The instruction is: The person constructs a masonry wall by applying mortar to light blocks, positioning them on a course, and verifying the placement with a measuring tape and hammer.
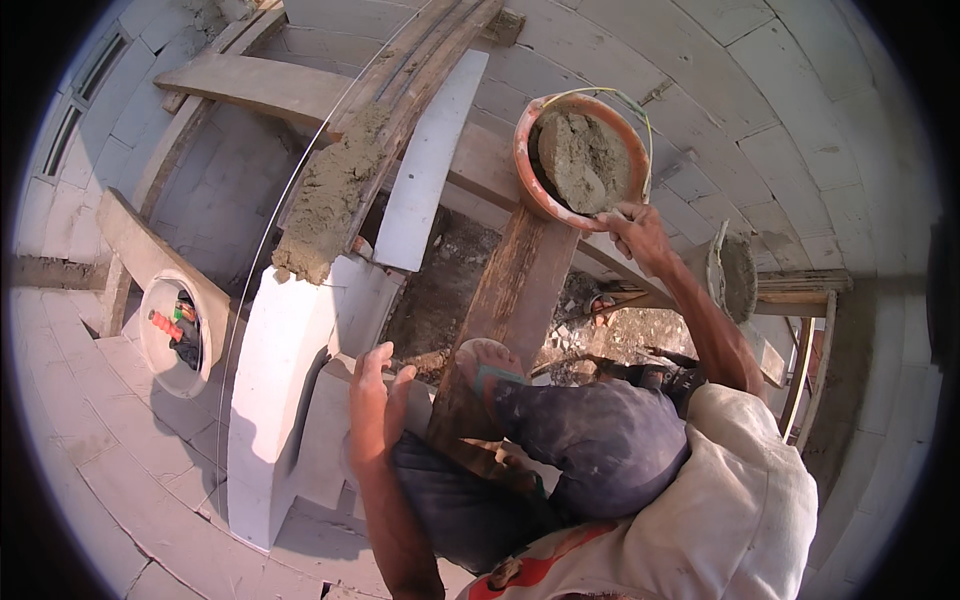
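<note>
My right hand (640, 235) is closed at the near rim of an orange-brown bucket (525, 165). What its fingers grip there is hard to make out. Grey wet mortar (580, 150) fills the bucket, with a big lump heaped inside. My left hand (375, 400) is raised and holds nothing, its fingers apart, beside a white block (275, 370). Just beyond that block, a thick strip of mortar (340, 190) lies along the top of a beam with rods (425, 55) running lengthwise. A long white slab (430, 165) leans along the beam's right side.
A taut string (262, 260) runs along the left of the beam. A pale bucket (150, 350) with tools stands at left. My foot (490, 360) rests on a wooden plank (515, 280) above a rubble-strewn drop. Another mortar-stained bucket (740, 275) is at right, near block walls (790, 100).
</note>
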A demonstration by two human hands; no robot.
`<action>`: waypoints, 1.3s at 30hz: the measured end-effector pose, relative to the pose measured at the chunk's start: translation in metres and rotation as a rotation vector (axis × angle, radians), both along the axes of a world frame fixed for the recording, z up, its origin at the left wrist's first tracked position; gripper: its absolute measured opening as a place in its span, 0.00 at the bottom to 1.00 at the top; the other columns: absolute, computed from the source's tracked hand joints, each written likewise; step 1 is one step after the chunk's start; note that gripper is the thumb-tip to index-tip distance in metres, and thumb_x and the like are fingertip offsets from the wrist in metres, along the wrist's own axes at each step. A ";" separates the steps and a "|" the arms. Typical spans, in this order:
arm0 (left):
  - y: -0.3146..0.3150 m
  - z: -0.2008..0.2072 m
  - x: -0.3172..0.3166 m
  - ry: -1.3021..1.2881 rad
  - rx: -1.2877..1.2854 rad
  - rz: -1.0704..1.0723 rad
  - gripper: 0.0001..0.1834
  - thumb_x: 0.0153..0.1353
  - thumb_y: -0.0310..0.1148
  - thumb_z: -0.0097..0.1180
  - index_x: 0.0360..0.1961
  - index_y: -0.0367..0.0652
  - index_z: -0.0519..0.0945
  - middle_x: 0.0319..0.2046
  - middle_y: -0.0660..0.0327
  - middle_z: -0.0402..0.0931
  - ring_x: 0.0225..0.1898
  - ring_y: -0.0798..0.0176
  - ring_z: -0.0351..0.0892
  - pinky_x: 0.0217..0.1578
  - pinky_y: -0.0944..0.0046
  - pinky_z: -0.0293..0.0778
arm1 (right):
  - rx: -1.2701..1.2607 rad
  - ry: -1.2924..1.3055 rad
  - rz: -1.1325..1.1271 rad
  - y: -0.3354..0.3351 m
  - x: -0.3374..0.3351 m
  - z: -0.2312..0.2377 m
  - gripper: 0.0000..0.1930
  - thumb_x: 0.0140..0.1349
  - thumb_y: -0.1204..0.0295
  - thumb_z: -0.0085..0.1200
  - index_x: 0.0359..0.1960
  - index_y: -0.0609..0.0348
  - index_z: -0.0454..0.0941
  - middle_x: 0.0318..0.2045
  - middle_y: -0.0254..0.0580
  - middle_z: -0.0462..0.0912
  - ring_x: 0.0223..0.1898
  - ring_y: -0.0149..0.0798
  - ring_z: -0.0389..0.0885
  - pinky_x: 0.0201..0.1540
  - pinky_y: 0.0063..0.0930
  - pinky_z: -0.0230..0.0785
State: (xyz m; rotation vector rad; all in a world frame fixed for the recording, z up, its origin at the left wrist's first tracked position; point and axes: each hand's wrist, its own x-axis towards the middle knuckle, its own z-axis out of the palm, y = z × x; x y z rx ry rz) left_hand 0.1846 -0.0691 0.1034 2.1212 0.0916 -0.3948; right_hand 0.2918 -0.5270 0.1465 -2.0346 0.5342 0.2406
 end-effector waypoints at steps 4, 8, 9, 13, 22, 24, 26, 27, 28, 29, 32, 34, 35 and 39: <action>-0.001 -0.001 0.001 -0.007 0.008 0.006 0.28 0.67 0.39 0.65 0.63 0.34 0.77 0.54 0.44 0.80 0.56 0.43 0.80 0.59 0.49 0.74 | 0.061 -0.078 -0.040 0.005 0.001 0.008 0.15 0.71 0.67 0.62 0.26 0.60 0.79 0.17 0.28 0.73 0.15 0.22 0.65 0.18 0.24 0.55; -0.003 -0.006 0.002 0.011 -0.015 -0.002 0.29 0.65 0.39 0.66 0.63 0.34 0.78 0.57 0.43 0.80 0.57 0.44 0.81 0.60 0.50 0.75 | 0.025 -0.152 -0.019 0.036 0.014 0.034 0.16 0.72 0.67 0.62 0.25 0.58 0.77 0.19 0.28 0.74 0.17 0.22 0.68 0.18 0.23 0.57; -0.004 -0.006 0.003 0.023 -0.005 -0.008 0.29 0.64 0.37 0.67 0.63 0.33 0.78 0.58 0.43 0.81 0.58 0.45 0.82 0.60 0.50 0.76 | 0.060 -0.180 -0.027 0.054 0.020 0.040 0.16 0.73 0.68 0.62 0.25 0.58 0.77 0.20 0.28 0.74 0.17 0.21 0.68 0.18 0.23 0.56; 0.001 -0.010 0.000 0.028 0.006 0.018 0.29 0.64 0.38 0.67 0.63 0.34 0.78 0.58 0.44 0.81 0.58 0.45 0.83 0.60 0.50 0.77 | 0.617 -0.169 -0.068 0.129 0.051 0.049 0.13 0.75 0.66 0.60 0.31 0.59 0.77 0.24 0.31 0.76 0.18 0.24 0.70 0.19 0.23 0.59; -0.002 -0.012 0.004 0.084 -0.007 0.034 0.31 0.64 0.43 0.66 0.64 0.34 0.78 0.58 0.44 0.80 0.58 0.44 0.81 0.61 0.50 0.75 | 1.683 0.295 0.049 0.223 0.157 -0.034 0.14 0.80 0.59 0.51 0.44 0.58 0.73 0.24 0.31 0.73 0.19 0.27 0.69 0.20 0.24 0.63; 0.006 -0.010 -0.004 0.076 -0.016 0.074 0.31 0.64 0.42 0.66 0.63 0.34 0.78 0.58 0.44 0.80 0.59 0.44 0.81 0.61 0.50 0.75 | 1.276 0.095 0.178 0.217 0.139 -0.005 0.16 0.81 0.57 0.49 0.44 0.59 0.74 0.24 0.30 0.72 0.18 0.27 0.67 0.18 0.23 0.61; 0.001 -0.006 0.000 0.078 -0.012 0.069 0.31 0.64 0.42 0.66 0.64 0.35 0.78 0.59 0.45 0.80 0.59 0.44 0.80 0.62 0.50 0.74 | 1.056 -0.032 0.157 0.199 0.141 0.005 0.17 0.81 0.56 0.49 0.43 0.59 0.73 0.23 0.31 0.72 0.16 0.27 0.67 0.17 0.24 0.60; 0.000 -0.006 0.002 0.082 -0.002 0.065 0.30 0.65 0.41 0.66 0.64 0.35 0.78 0.59 0.45 0.80 0.60 0.43 0.80 0.62 0.50 0.74 | 0.874 -0.052 0.105 0.191 0.150 -0.002 0.18 0.82 0.55 0.48 0.42 0.59 0.73 0.22 0.31 0.72 0.16 0.27 0.67 0.16 0.24 0.60; -0.001 -0.005 0.002 0.084 -0.004 0.066 0.30 0.65 0.41 0.66 0.64 0.35 0.78 0.59 0.45 0.80 0.60 0.43 0.80 0.62 0.50 0.74 | 0.692 -0.071 0.054 0.185 0.159 -0.010 0.19 0.82 0.55 0.48 0.42 0.59 0.73 0.22 0.31 0.71 0.15 0.27 0.67 0.16 0.24 0.60; -0.002 -0.006 0.003 0.097 0.007 0.049 0.30 0.65 0.41 0.66 0.64 0.35 0.78 0.59 0.45 0.79 0.60 0.43 0.80 0.63 0.51 0.74 | 0.646 -0.060 0.051 0.178 0.166 -0.029 0.20 0.82 0.54 0.46 0.41 0.60 0.73 0.22 0.31 0.71 0.16 0.28 0.68 0.17 0.27 0.61; -0.003 -0.006 0.003 0.112 0.020 0.041 0.30 0.65 0.40 0.65 0.64 0.36 0.78 0.60 0.45 0.79 0.61 0.43 0.79 0.64 0.51 0.73 | 0.354 -0.091 0.193 0.195 0.153 -0.083 0.23 0.82 0.52 0.46 0.39 0.62 0.72 0.23 0.36 0.74 0.16 0.33 0.71 0.20 0.35 0.65; -0.008 -0.006 0.005 0.107 0.010 0.029 0.30 0.65 0.40 0.65 0.64 0.36 0.78 0.60 0.46 0.79 0.62 0.43 0.78 0.65 0.51 0.72 | -0.004 -0.319 0.278 0.199 0.134 -0.144 0.25 0.80 0.53 0.46 0.40 0.69 0.74 0.25 0.60 0.81 0.25 0.61 0.82 0.30 0.50 0.74; -0.006 -0.008 0.004 0.090 0.015 0.032 0.30 0.64 0.40 0.66 0.64 0.36 0.78 0.59 0.47 0.80 0.60 0.45 0.80 0.63 0.51 0.74 | 0.004 -0.315 0.287 0.204 0.119 -0.154 0.25 0.80 0.53 0.46 0.40 0.69 0.74 0.25 0.60 0.81 0.25 0.61 0.82 0.30 0.50 0.74; 0.002 -0.015 -0.002 0.077 0.037 0.037 0.30 0.64 0.40 0.67 0.64 0.36 0.78 0.58 0.48 0.80 0.58 0.48 0.81 0.62 0.52 0.75 | -0.238 -0.302 0.445 0.188 0.072 -0.146 0.26 0.80 0.52 0.44 0.42 0.69 0.74 0.28 0.66 0.82 0.35 0.71 0.83 0.44 0.58 0.74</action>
